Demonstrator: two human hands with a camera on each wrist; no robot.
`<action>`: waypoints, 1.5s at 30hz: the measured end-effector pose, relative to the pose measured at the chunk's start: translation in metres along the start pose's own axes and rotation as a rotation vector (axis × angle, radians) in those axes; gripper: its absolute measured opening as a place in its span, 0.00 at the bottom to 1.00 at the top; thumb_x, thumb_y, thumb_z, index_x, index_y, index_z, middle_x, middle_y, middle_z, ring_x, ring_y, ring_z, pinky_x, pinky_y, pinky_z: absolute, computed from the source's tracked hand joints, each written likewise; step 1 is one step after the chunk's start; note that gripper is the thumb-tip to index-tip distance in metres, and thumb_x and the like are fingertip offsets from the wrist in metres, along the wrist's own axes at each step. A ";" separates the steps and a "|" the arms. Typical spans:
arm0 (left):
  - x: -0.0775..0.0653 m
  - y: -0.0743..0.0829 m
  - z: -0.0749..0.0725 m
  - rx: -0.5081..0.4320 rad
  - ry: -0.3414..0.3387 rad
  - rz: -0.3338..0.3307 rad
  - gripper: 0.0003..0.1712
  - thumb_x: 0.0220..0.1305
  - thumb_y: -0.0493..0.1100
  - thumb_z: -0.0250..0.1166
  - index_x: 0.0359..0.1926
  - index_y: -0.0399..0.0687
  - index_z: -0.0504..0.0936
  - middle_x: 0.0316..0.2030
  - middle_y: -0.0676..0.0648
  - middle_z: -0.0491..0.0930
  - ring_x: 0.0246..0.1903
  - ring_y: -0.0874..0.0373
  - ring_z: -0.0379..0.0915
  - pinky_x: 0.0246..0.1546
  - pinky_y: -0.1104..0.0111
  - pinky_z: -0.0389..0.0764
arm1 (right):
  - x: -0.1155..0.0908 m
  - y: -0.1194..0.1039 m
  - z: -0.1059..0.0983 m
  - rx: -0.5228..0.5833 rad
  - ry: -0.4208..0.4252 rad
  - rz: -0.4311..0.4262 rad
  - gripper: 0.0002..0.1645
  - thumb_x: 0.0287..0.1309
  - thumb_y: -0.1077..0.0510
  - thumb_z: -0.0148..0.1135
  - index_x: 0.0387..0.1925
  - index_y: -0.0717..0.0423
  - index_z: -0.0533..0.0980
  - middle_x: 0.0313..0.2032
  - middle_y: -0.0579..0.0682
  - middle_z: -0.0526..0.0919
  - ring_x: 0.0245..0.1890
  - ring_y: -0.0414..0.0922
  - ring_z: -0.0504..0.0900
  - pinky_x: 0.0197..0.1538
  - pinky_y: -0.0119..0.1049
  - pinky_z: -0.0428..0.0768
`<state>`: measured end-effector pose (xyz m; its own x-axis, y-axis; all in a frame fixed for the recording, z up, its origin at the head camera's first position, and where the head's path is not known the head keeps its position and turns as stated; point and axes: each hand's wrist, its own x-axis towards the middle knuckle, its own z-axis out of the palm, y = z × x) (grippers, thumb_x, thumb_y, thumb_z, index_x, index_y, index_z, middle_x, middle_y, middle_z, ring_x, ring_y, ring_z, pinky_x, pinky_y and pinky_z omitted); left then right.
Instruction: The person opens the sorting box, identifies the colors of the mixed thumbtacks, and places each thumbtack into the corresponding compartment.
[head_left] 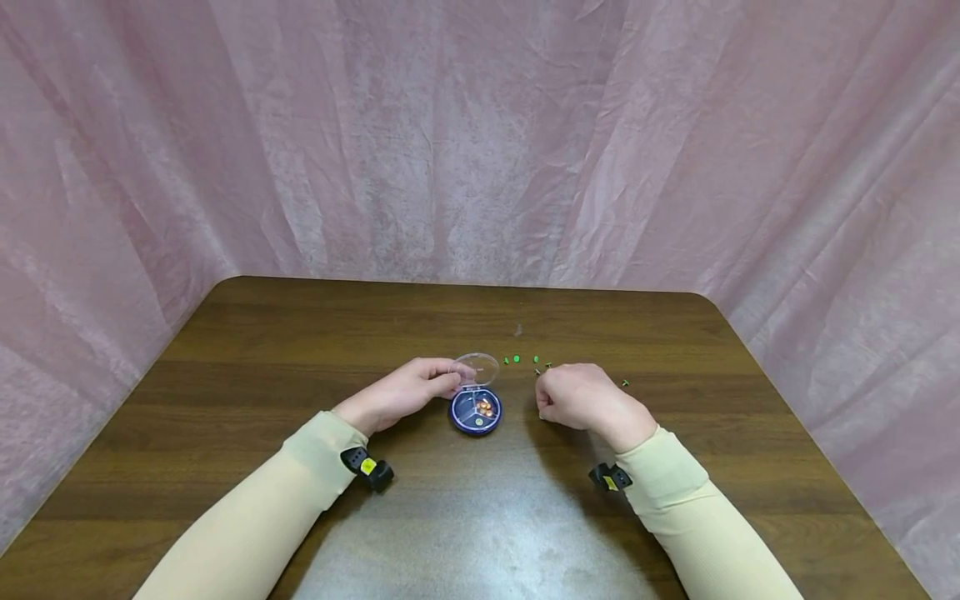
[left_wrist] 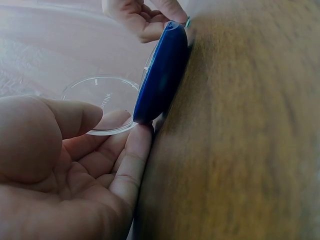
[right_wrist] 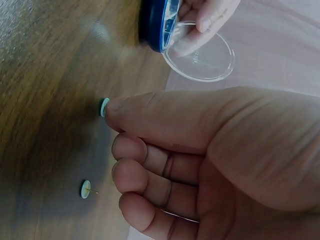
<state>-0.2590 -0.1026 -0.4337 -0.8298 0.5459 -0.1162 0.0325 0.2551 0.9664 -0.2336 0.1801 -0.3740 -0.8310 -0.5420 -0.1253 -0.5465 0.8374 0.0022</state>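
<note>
A round blue case [head_left: 454, 423] with a divided inside lies on the table, its clear lid [head_left: 487, 358] raised. Copper-coloured round pieces [head_left: 485, 408] fill one compartment; a single green piece [head_left: 479, 422] lies in another. My left hand [head_left: 408, 390] pinches the lid between thumb and fingers, and a fingertip touches the case's edge in the left wrist view. To the right of the case, my right hand [head_left: 588, 402] pinches a green thumbtack [right_wrist: 104, 107] at the thumb tip, close to the table. Its other fingers are curled.
Several green thumbtacks [head_left: 516, 358] lie scattered on the brown wooden table [head_left: 337, 321] beyond and beside my right hand. One thumbtack [right_wrist: 86, 189] shows its pin in the right wrist view. A pink curtain [head_left: 450, 167] hangs behind the table and along its sides.
</note>
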 end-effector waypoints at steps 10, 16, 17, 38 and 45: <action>-0.001 -0.001 0.000 0.004 -0.004 0.001 0.21 0.76 0.44 0.55 0.63 0.43 0.78 0.58 0.48 0.79 0.55 0.55 0.77 0.59 0.65 0.73 | 0.001 0.001 -0.002 0.081 0.055 -0.017 0.12 0.53 0.55 0.65 0.18 0.37 0.73 0.19 0.34 0.72 0.24 0.37 0.71 0.28 0.36 0.72; -0.002 -0.001 0.001 0.000 -0.007 -0.004 0.21 0.76 0.45 0.54 0.64 0.43 0.78 0.60 0.46 0.78 0.56 0.54 0.76 0.58 0.64 0.74 | 0.000 -0.005 -0.017 0.404 0.138 -0.061 0.04 0.58 0.52 0.64 0.29 0.37 0.80 0.24 0.33 0.77 0.27 0.36 0.74 0.33 0.34 0.74; -0.002 -0.002 0.001 -0.002 -0.008 -0.003 0.21 0.76 0.45 0.54 0.64 0.43 0.78 0.60 0.46 0.78 0.57 0.54 0.76 0.58 0.64 0.74 | -0.001 -0.006 -0.020 0.483 0.145 -0.067 0.03 0.60 0.51 0.64 0.30 0.37 0.81 0.25 0.34 0.78 0.28 0.37 0.75 0.33 0.34 0.74; -0.002 -0.002 0.001 0.006 0.009 -0.005 0.20 0.76 0.44 0.54 0.63 0.46 0.79 0.59 0.48 0.78 0.54 0.54 0.78 0.59 0.64 0.74 | -0.029 -0.026 -0.064 2.016 -0.069 -0.620 0.19 0.79 0.62 0.36 0.31 0.53 0.69 0.30 0.46 0.62 0.26 0.40 0.57 0.35 0.33 0.56; -0.002 -0.001 0.001 0.005 0.010 -0.008 0.19 0.76 0.44 0.54 0.62 0.47 0.80 0.58 0.49 0.79 0.54 0.54 0.78 0.58 0.64 0.74 | -0.031 -0.027 -0.066 1.991 -0.072 -0.663 0.18 0.79 0.60 0.37 0.30 0.53 0.68 0.30 0.45 0.62 0.26 0.39 0.59 0.35 0.33 0.55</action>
<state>-0.2570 -0.1032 -0.4342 -0.8355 0.5359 -0.1216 0.0284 0.2632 0.9643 -0.2000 0.1693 -0.3050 -0.5724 -0.7588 0.3106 0.1757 -0.4836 -0.8575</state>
